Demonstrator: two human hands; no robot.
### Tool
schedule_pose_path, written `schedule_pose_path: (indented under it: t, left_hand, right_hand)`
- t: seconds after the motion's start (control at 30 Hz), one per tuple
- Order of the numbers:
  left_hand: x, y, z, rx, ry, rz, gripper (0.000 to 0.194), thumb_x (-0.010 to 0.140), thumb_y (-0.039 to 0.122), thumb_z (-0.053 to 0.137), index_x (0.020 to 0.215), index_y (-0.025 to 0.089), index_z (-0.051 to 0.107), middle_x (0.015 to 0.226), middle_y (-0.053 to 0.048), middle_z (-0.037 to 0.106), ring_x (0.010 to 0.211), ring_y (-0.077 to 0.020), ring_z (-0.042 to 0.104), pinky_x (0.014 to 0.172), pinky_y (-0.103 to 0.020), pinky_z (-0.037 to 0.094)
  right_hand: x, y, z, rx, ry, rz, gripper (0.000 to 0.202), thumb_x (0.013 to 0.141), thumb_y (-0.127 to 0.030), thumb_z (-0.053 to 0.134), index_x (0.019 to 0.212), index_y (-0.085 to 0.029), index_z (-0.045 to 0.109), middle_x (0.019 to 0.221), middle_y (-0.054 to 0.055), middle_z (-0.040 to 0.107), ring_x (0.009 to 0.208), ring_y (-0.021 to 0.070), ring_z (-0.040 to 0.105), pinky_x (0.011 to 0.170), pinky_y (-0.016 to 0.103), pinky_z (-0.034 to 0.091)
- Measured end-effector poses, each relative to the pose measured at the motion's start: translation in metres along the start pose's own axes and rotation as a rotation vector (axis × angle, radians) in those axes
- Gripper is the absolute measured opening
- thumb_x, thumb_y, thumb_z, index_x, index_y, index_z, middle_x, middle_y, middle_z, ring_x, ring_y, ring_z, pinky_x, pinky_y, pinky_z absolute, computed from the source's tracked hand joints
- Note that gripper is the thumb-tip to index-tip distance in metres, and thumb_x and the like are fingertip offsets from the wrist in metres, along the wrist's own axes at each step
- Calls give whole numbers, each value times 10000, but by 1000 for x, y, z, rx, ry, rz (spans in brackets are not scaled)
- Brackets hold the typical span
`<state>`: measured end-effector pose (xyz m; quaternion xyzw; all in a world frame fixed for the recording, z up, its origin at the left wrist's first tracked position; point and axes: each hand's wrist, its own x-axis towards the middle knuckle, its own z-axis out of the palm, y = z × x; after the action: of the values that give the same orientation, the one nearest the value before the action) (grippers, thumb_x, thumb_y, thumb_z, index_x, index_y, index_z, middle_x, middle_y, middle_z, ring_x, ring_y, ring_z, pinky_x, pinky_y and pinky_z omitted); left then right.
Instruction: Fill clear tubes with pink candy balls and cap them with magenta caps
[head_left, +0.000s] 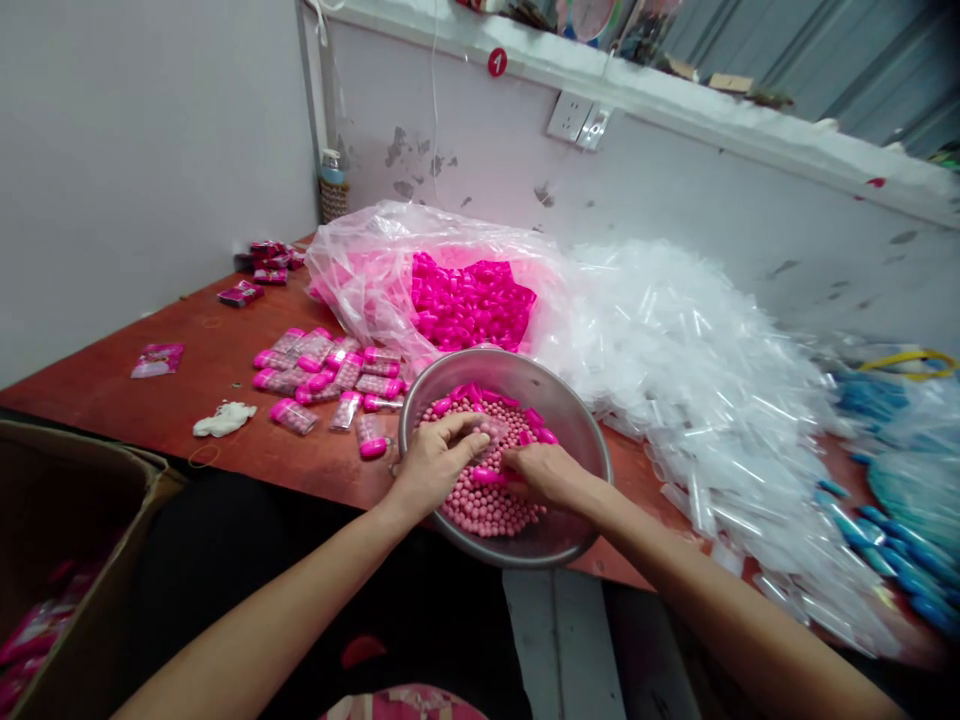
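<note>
Landmark: metal bowl [579,438]. Step looks like handling a tube over loose beads [484,512]. Left hand [433,462], above bowl's middle: thumb and fingers pinched on a clear tube [495,432]. Right hand [553,474] beside it, fingers curled near a pink cap [489,477]; tips hidden, can't tell grip. Moving the tube calls for a steady pinch. Filled tubes [349,372] left of bowl, empties [675,350] right.

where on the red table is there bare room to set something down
The red table is bare between the flat pink packet and the pink-capped bottles, and along its front between the white lump and the bowl. Crowded: right of the bowl, under clear tubes, and behind it, under the plastic bag.
</note>
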<state>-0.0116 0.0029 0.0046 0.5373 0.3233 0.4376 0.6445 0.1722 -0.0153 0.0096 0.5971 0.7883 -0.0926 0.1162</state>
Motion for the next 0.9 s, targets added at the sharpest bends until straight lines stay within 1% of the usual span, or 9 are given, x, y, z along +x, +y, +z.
schedule_pose_path:
  t: [0.07,0.13,0.23,0.33,0.43,0.5,0.63,0.8,0.9]
  left_hand:
    - [0,0,0,-1,-49,-2,311,747,296,599,996,113,631,931,-84,665,865,-194,608,776,-321,496]
    - [0,1,0,25,-102,2,280,764,283,580,986,121,632,916,-75,657,857,-185,599,766,-305,488]
    - [0,5,0,81,-133,34,225,784,275,554,935,134,642,890,-59,646,848,-175,587,749,-277,474]
    - [-1,8,0,75,-80,36,209,778,274,558,902,125,637,851,-53,639,818,-165,582,733,-260,466]
    - [-1,8,1,29,-76,29,209,774,278,561,888,118,632,840,-50,637,795,-157,585,717,-249,466]
    - [-1,7,1,38,-106,57,209,782,276,552,897,125,640,843,-46,641,793,-154,587,716,-244,465]
    - [-4,4,1,147,-150,121,232,807,267,529,962,147,654,899,-46,661,851,-168,595,755,-246,460]
    - [-8,3,1,248,-103,145,256,809,297,546,1004,171,652,988,-47,676,919,-185,608,833,-263,451]
    - [-10,7,3,312,-142,193,238,822,285,533,993,180,662,980,-43,681,920,-182,612,832,-255,448]
  right_hand:
    - [-1,6,-6,40,62,46,138,776,-266,541,837,-149,583,763,83,654,700,201,609,593,269,402]
    - [-3,6,-14,230,170,91,187,769,-310,568,872,-153,563,766,49,639,687,166,587,583,248,407]
    - [-9,-4,-20,871,256,87,342,705,-385,652,947,-159,562,752,4,606,618,123,548,541,235,432]
    - [-17,-17,-18,1395,140,15,392,681,-362,697,1005,-164,599,756,-10,597,609,99,546,581,241,482]
    - [-23,-20,-11,1667,75,2,311,724,-354,675,974,-170,648,780,9,616,672,105,580,694,279,518]
    - [-24,-18,-7,1774,55,36,267,736,-347,667,940,-175,664,815,22,627,686,109,598,707,282,530]
    - [-24,-10,-8,1746,63,91,255,690,-297,714,905,-171,661,846,25,632,668,106,602,657,253,534]
    - [-32,-6,-19,1349,528,6,319,704,-323,696,995,-210,635,936,35,656,820,162,604,757,290,499]
    - [-36,-10,-22,1051,606,-111,265,759,-316,643,1004,-215,630,935,42,656,835,179,599,773,299,476]
